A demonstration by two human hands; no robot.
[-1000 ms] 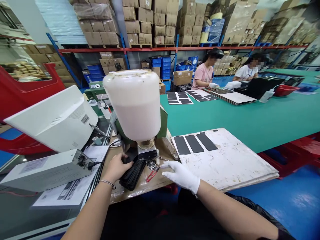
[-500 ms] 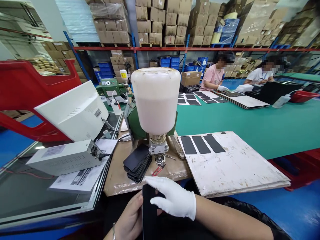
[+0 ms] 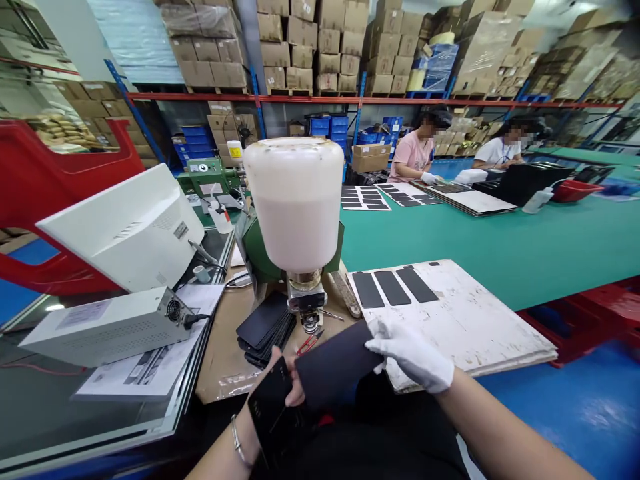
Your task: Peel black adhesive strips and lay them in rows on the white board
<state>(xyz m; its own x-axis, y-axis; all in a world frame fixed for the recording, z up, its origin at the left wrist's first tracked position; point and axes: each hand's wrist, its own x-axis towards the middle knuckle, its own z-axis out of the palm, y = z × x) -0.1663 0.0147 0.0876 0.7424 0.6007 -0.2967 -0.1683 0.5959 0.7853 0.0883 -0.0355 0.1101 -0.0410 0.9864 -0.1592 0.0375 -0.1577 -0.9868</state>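
My left hand [image 3: 293,383], bare with a thin bracelet, grips a flat black sheet [image 3: 270,410] near the lower middle of the view. A second black sheet [image 3: 337,363] spans the gap between my hands, its right end pinched by my right hand [image 3: 413,353], which wears a white glove. Both sheets are rectangular and matte. Just beyond them, a stack of similar black sheets [image 3: 264,330] lies on a brown work surface [image 3: 220,373], under a dispenser with a milky white bottle [image 3: 295,207]. My right hand hangs over the front edge of a white board [image 3: 465,327] carrying three black strips [image 3: 393,288].
Small red-handled snips [image 3: 307,343] lie by the dispenser base. On the left stand a white power box [image 3: 105,330] and a white monitor [image 3: 120,230]. Beyond is a long green table [image 3: 480,253], with two seated co-workers and black pieces. Boxes fill the racks behind.
The black sheet held upright by my left hand in the earlier view now has a second sheet beside it, held by my right hand. My right hand has moved up and right, over the board.
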